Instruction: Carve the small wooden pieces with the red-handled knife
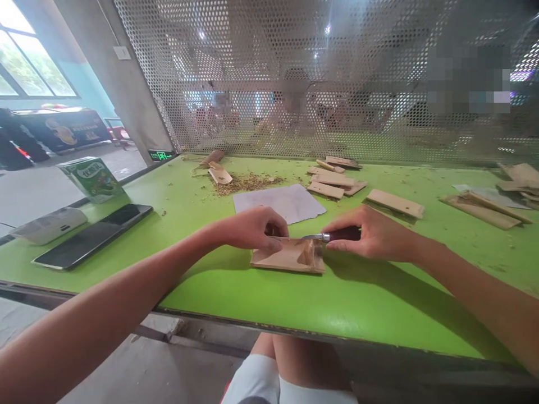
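Note:
A pale wooden piece (290, 259) with a hollow near its right end lies on the green table (252, 297) in front of me. My left hand (259, 227) grips its upper left part, thumb on top and the other fingers curled behind. In my right hand (368, 235) is a carving knife (347, 234) with a dark handle. Its metal blade points left and lies at the upper right edge of the wood, over the hollow. A sheet of white paper (280, 203) lies just behind the wood.
Wood pieces (334, 178) lie at the back, with more (484, 210) at the right. Shavings (248, 183) are scattered behind the paper. A black phone (95, 235), a white object (50, 225) and a green carton (95, 179) are at the left. A perforated screen (252, 73) borders the back.

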Available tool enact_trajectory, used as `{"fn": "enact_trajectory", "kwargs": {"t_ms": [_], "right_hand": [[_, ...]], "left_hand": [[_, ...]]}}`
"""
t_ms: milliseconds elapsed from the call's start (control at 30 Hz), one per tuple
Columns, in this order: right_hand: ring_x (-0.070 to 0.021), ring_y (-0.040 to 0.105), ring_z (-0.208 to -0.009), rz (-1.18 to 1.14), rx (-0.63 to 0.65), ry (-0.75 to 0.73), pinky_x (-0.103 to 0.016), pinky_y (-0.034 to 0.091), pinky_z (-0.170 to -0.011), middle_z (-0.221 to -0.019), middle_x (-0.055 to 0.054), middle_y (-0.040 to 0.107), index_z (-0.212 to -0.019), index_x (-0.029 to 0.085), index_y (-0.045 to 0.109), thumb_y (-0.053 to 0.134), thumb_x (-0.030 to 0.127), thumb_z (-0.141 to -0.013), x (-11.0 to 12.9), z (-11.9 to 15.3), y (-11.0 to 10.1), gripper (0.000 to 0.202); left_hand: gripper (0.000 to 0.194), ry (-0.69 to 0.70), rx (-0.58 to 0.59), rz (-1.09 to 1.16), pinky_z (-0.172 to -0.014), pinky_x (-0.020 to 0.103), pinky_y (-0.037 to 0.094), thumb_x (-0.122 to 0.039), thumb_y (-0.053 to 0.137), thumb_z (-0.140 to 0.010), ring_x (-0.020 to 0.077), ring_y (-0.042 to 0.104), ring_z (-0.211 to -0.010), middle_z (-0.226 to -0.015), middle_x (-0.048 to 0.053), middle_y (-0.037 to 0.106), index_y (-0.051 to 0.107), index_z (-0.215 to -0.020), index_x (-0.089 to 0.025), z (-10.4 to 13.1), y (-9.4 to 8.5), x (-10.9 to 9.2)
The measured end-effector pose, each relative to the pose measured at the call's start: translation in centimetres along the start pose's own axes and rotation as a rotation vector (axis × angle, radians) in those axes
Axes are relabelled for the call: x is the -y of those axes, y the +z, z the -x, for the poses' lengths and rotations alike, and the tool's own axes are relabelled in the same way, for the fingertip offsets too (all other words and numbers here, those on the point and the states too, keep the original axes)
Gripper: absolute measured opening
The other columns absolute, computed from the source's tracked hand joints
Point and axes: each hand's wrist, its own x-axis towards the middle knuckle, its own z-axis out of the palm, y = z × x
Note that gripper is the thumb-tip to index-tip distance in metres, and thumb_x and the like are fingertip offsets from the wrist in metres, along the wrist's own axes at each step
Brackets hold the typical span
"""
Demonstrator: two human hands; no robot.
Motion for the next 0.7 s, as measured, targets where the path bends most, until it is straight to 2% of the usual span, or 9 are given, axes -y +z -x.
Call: {"fn": "enact_trajectory", "kwargs": {"t_ms": [300, 400, 500, 700], "right_hand": [[-0.0196, 0.062, -0.072, 0.002, -0.017, 0.009, -0.029, 0.043, -0.061, -0.084, -0.007, 0.073, -0.094, 0.019, 0.076, 0.062, 0.041, -0.081, -0.08, 0.02, -0.02, 0.029], [-0.0198, 0.063, -0.072, 0.004, -0.038, 0.007, -0.029, 0.044, -0.061, -0.083, -0.007, 0.073, -0.094, 0.02, 0.076, 0.063, 0.043, -0.081, -0.12, 0.03, -0.07, 0.029], [-0.0197, 0.063, -0.072, 0.006, -0.021, 0.012, -0.03, 0.045, -0.062, -0.086, -0.007, 0.073, -0.095, 0.02, 0.076, 0.062, 0.043, -0.082, -0.18, 0.01, -0.1, 0.03], [-0.0198, 0.063, -0.072, -0.013, -0.053, -0.008, -0.03, 0.045, -0.064, -0.084, -0.007, 0.073, -0.095, 0.02, 0.076, 0.064, 0.041, -0.081, -0.05, 0.11, -0.03, 0.028]], "left_hand": [[0.012, 0.003, 0.003, 0.022, -0.056, 0.02, 0.037, -0.017, 0.064, -0.074, 0.0097, 0.053, -0.063, -0.072, 0.0, 0.065, 0.07, -0.083, -0.012, 0.03, -0.05, 0.45], [0.02, 0.016, 0.016, 0.072, -0.057, 0.02, 0.037, -0.029, 0.071, -0.075, 0.0098, 0.053, -0.063, -0.073, 0.002, 0.066, 0.072, -0.085, -0.012, 0.01, -0.03, 0.55], [0.03, 0.016, 0.003, 0.091, -0.057, 0.021, 0.036, -0.041, 0.068, -0.079, 0.0096, 0.052, -0.062, -0.074, 0.003, 0.068, 0.072, -0.085, -0.012, 0.0, -0.02, 0.42], [0.03, 0.031, -0.008, 0.064, -0.058, 0.021, 0.036, -0.04, 0.062, -0.084, 0.0105, 0.053, -0.066, -0.078, 0.004, 0.069, 0.073, -0.087, -0.012, -0.03, -0.05, 0.24]]}}
